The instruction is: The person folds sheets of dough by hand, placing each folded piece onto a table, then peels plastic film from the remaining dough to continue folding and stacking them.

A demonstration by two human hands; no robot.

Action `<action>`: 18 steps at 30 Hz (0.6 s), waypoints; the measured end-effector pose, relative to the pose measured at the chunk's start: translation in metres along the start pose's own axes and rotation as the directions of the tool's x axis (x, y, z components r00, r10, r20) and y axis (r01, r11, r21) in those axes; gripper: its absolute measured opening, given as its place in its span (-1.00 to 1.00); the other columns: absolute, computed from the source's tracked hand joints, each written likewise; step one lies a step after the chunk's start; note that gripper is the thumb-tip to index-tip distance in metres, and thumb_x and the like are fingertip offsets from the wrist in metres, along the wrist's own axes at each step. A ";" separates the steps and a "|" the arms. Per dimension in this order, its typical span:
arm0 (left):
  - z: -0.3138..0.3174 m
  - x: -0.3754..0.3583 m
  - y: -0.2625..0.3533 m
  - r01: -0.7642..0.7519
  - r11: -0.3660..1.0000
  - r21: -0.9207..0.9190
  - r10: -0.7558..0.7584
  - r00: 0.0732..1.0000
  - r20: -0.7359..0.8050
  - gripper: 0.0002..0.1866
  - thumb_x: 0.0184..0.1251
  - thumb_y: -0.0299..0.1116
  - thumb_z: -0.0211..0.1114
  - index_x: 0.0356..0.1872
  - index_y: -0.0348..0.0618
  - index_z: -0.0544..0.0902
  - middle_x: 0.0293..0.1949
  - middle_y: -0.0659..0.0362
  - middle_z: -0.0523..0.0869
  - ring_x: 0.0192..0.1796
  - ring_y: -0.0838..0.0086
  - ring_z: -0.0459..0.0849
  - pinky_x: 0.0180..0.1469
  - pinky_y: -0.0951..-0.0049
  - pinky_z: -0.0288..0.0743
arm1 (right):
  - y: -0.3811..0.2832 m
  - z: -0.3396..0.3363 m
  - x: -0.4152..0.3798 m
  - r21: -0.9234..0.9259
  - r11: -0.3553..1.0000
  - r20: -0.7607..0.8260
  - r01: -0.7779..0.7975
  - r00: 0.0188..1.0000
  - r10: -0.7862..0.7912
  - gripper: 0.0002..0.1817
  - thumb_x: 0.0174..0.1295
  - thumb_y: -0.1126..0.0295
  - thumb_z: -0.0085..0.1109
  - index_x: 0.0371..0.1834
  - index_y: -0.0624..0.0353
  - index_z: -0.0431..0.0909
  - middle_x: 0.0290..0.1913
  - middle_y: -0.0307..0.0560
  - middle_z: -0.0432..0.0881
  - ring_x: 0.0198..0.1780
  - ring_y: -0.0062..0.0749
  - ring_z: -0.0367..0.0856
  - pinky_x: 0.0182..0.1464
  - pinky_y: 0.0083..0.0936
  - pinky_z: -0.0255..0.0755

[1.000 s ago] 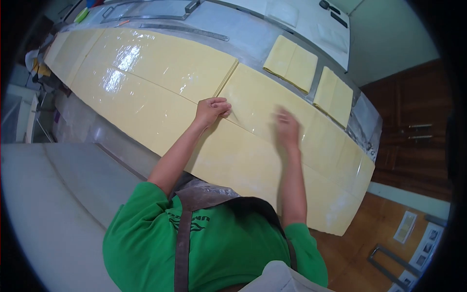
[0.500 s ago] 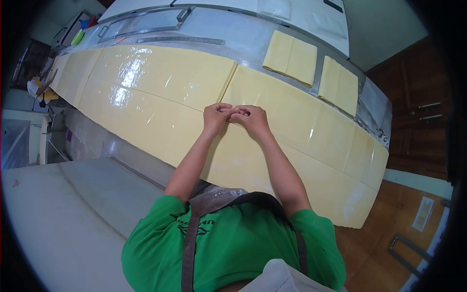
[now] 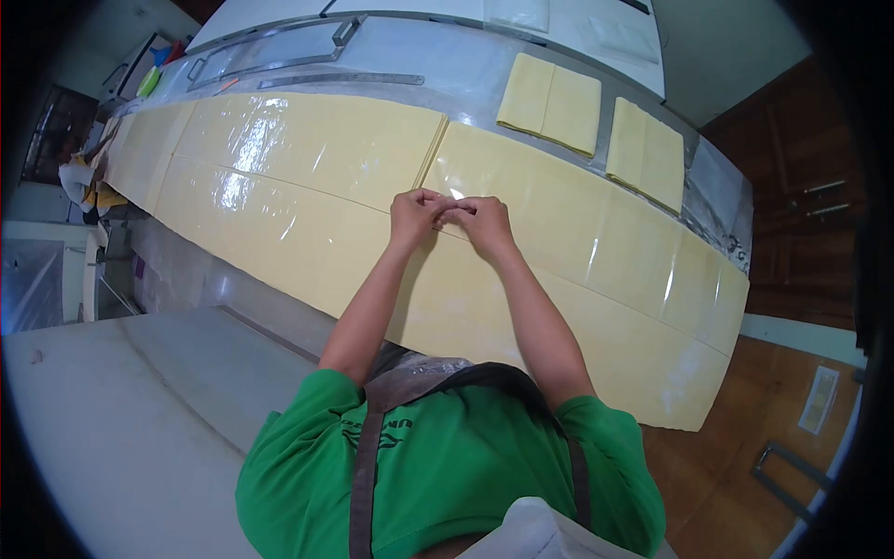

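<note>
**Yellow sheet laid out along worktop; both hands at the cross seam**

Noted, largest first. Worktop (image 3: pixel 456 74): metal surface, bare along the upper middle of the frame. Yellow sheet (image 3: pixel 454 293): spread flat on the worktop from the far left to the lower right of the frame, glossy at upper left, marked by a lengthwise crease (image 3: pixel 279 181) and by a cross seam (image 3: pixel 431 151) near the centre. Second person (image 3: pixel 88 186): at the far left, beside the sheet's far end. Metal frame (image 3: pixel 345 35): lying at upper left, behind the sheet. Two folded yellow pieces: one (image 3: pixel 549 104) at upper right of centre, the other (image 3: pixel 645 154) just beside, farther right. Flat metal strip (image 3: pixel 342 80): between frame and sheet. Left hand (image 3: pixel 413 219) and right hand (image 3: pixel 486 224): side by side at frame centre, over the near end of the seam. Fingers (image 3: pixel 426 197): curled, tips together between the hands; grip on the sheet impossible to confirm.
</note>
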State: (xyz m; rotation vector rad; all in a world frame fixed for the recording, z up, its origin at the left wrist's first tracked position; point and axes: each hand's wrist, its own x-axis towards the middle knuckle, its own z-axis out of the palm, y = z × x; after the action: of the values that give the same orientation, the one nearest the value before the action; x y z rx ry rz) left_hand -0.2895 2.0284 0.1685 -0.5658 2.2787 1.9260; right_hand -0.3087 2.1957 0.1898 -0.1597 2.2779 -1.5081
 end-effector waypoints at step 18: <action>0.028 -0.018 0.007 -0.304 0.311 0.901 0.478 0.869 0.128 -0.65 0.30 -0.40 0.18 0.10 -0.10 0.64 -0.11 0.00 0.57 0.07 0.02 0.55 0.02 0.05 0.42 | 0.053 -0.075 0.041 0.729 0.668 0.025 -0.151 0.981 0.195 -0.86 0.42 0.42 0.15 -0.13 0.28 0.52 -0.30 -0.07 0.67 -0.36 -0.46 0.64 -0.33 -0.54 0.51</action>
State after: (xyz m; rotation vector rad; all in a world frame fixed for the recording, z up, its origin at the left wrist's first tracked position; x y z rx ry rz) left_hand -0.2795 2.0601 0.1757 0.0277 3.2685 0.3530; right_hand -0.3690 2.2689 0.1560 0.3286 1.4850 -2.1914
